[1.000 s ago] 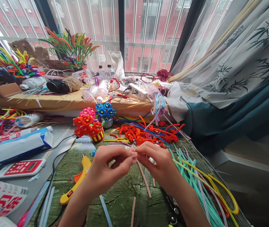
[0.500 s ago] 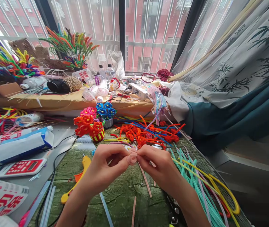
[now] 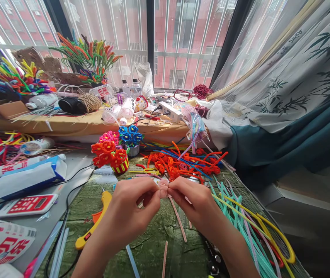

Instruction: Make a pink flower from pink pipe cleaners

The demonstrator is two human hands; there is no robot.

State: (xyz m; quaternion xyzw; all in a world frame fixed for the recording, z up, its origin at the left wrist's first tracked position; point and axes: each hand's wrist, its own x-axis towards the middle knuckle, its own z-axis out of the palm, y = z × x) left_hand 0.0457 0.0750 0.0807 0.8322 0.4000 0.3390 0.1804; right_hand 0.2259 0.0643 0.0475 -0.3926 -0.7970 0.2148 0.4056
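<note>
Between my two hands, over the green table [image 3: 150, 247], is a small pale pink pipe cleaner flower [image 3: 163, 188]. My left hand [image 3: 136, 204] pinches its left side between thumb and fingers. On the opposite side, my right hand [image 3: 192, 199] grips its edge with the fingertips. The finer shape of the flower is partly covered by the fingers. Below the hands lie loose pink pipe cleaner pieces [image 3: 179, 220]. A yellow hot glue gun [image 3: 101, 216] rests beside my left forearm.
Red pipe cleaner flowers [image 3: 167, 162] are piled behind the hands, near finished flower pots [image 3: 120, 165]. Mint and yellow pipe cleaners [image 3: 240, 224] lie at right. Pliers [image 3: 215, 256] sit under my right forearm. A calculator [image 3: 28, 204] and black cable [image 3: 66, 204] are at left.
Both hands stay at nearly the same spot. The pink flower has turned slightly between the fingertips, and my left hand's fingers have shifted a little.
</note>
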